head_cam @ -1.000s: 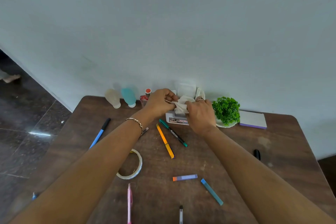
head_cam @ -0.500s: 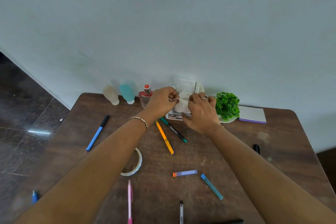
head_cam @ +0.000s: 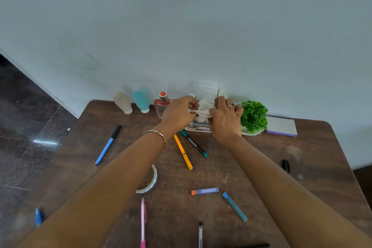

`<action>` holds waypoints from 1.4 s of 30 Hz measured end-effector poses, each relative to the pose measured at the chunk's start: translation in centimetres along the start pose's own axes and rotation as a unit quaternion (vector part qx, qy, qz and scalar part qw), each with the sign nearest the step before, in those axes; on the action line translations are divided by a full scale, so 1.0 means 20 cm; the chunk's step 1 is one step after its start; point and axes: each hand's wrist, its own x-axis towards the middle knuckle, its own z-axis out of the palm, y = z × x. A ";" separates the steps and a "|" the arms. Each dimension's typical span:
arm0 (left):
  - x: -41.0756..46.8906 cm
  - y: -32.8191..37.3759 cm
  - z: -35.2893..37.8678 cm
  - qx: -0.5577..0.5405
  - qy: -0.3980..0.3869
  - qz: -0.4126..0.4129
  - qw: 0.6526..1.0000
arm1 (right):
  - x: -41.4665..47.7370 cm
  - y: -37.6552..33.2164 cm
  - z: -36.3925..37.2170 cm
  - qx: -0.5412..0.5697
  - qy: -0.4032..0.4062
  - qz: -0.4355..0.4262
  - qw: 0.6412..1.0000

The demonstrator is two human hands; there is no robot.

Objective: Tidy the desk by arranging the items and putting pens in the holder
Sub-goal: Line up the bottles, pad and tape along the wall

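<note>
Both hands work at a white tissue sticking out of a small tissue box at the back of the brown desk. My left hand pinches the tissue's left side and my right hand pinches its right side. Pens lie scattered: a blue pen, an orange pen, a green-tipped marker, a pink pen, a clear pen, a teal stick and a short purple-orange stick. No pen holder shows.
Along the wall stand a cream bottle, a teal bottle, a perfume bottle, a small green plant and a notepad. A tape roll, black cap and another blue pen lie nearby.
Both hands have shifted slightly up and back over the tissue box, still pinching the tissue, and have drawn a little apart. The camera has tilted, so the desk sits lower in view.
</note>
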 end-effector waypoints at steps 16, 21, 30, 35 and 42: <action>0.02 0.03 0.01 -0.002 0.036 0.075 0.997 | -0.02 0.04 0.04 0.085 -0.004 0.008 0.996; 0.02 0.02 0.00 -0.019 0.004 0.079 0.997 | -0.01 0.02 0.05 0.086 -0.006 0.018 0.996; 0.01 0.00 0.02 0.111 -0.012 0.087 0.990 | 0.00 0.06 0.02 0.030 0.010 -0.050 0.998; 0.01 0.02 0.04 0.145 -0.011 0.112 0.983 | -0.03 0.10 0.01 0.000 0.025 -0.061 0.998; 0.02 0.02 0.06 0.233 -0.024 0.121 0.965 | -0.03 0.08 0.02 0.019 0.037 -0.069 0.997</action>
